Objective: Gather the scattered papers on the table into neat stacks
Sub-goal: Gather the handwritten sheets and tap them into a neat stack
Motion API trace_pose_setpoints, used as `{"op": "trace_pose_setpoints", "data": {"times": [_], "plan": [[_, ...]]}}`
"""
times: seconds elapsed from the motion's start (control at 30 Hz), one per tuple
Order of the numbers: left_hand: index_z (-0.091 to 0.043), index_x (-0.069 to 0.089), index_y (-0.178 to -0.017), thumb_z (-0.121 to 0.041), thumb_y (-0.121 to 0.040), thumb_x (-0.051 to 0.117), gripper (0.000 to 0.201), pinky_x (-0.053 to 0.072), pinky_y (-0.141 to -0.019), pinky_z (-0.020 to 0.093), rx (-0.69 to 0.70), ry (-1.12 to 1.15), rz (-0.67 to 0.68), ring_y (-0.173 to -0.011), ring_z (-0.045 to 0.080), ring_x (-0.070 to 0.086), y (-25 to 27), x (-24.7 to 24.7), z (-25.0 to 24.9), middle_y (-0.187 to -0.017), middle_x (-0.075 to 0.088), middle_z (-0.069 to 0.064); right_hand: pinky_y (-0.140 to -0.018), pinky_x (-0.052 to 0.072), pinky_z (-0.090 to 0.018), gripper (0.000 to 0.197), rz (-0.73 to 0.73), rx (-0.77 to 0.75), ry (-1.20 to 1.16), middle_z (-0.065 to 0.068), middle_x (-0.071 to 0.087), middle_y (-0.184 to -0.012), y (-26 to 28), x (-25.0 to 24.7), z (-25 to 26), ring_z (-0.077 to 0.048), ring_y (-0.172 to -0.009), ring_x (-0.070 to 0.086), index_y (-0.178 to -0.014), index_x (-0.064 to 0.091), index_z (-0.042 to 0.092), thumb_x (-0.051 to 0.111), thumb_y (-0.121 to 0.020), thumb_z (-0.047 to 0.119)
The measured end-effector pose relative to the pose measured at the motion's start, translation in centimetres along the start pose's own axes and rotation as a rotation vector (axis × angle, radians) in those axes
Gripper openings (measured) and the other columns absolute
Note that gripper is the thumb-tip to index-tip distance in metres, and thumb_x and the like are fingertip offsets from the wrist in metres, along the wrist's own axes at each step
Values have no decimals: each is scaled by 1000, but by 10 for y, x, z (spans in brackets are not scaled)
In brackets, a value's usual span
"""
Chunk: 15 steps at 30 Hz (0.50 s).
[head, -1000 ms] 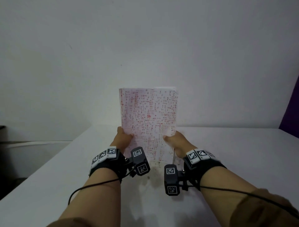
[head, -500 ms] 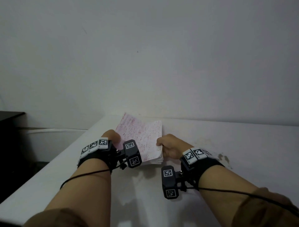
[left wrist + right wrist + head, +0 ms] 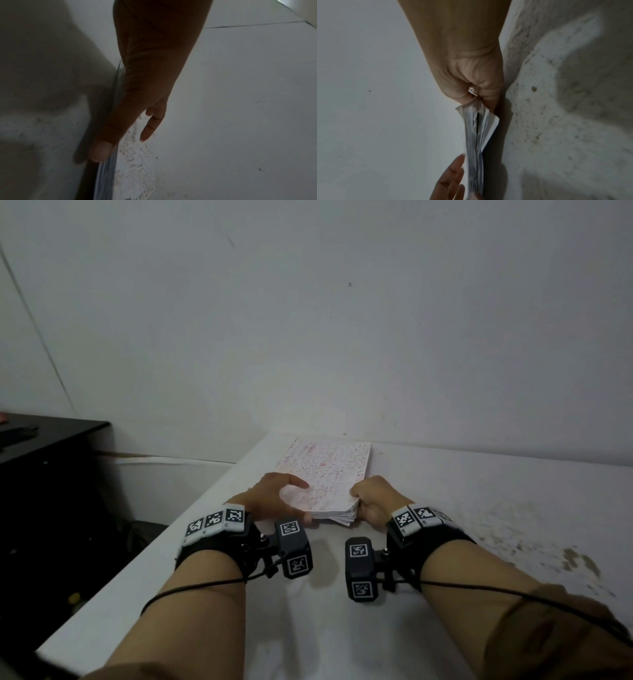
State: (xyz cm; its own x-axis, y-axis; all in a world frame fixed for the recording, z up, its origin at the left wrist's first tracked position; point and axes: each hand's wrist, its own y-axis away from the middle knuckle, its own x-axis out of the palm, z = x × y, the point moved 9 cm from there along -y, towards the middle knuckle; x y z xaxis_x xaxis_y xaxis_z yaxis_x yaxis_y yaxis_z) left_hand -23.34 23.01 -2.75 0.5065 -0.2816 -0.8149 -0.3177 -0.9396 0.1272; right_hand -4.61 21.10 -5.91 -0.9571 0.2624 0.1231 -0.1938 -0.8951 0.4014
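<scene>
A thick stack of papers (image 3: 325, 470) printed in red lies flat on the white table (image 3: 479, 491), close to its far left corner. My right hand (image 3: 358, 498) pinches the stack's near right corner, and the sheets fan a little there (image 3: 476, 135). At the near left corner is my left hand (image 3: 291, 501), its thumb (image 3: 101, 150) lying along the stack's edge (image 3: 106, 175). Its straight fingers (image 3: 452, 175) rest on the top sheet without curling round it.
The table's left edge (image 3: 191, 508) runs just beside my left wrist, with a drop to the floor. A black cabinet (image 3: 41, 460) stands further left. The wall rises directly behind the stack. Brownish stains (image 3: 548, 542) mark the table to the right.
The stack stood upright between both hands, then tipped away and now lies flat on the table. My left hand has loosened its grip; the right still pinches its corner.
</scene>
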Motion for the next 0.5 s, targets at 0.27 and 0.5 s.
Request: {"op": "trace_pose_setpoints", "data": {"times": [0.27, 0.5], "plan": [[-53, 52, -76, -45, -53, 71, 31, 20, -115, 51, 4, -44, -129, -129, 18, 41, -20, 5, 3, -129, 51, -6, -104, 45, -50, 37, -37, -40, 19, -28, 53, -135, -21, -3, 6, -41, -125, 54, -132, 47, -11, 43, -98, 2], [-38, 61, -78, -22, -70, 76, 24, 25, -114, 49, -26, -56, -268, -121, 16, 52, -33, 1, 0, -118, 63, -6, -82, 58, -45, 29, 14, -91, -8, -30, 64, -116, -22, -13, 15, -38, -98, 65, -118, 58, -15, 46, -91, -11]]}}
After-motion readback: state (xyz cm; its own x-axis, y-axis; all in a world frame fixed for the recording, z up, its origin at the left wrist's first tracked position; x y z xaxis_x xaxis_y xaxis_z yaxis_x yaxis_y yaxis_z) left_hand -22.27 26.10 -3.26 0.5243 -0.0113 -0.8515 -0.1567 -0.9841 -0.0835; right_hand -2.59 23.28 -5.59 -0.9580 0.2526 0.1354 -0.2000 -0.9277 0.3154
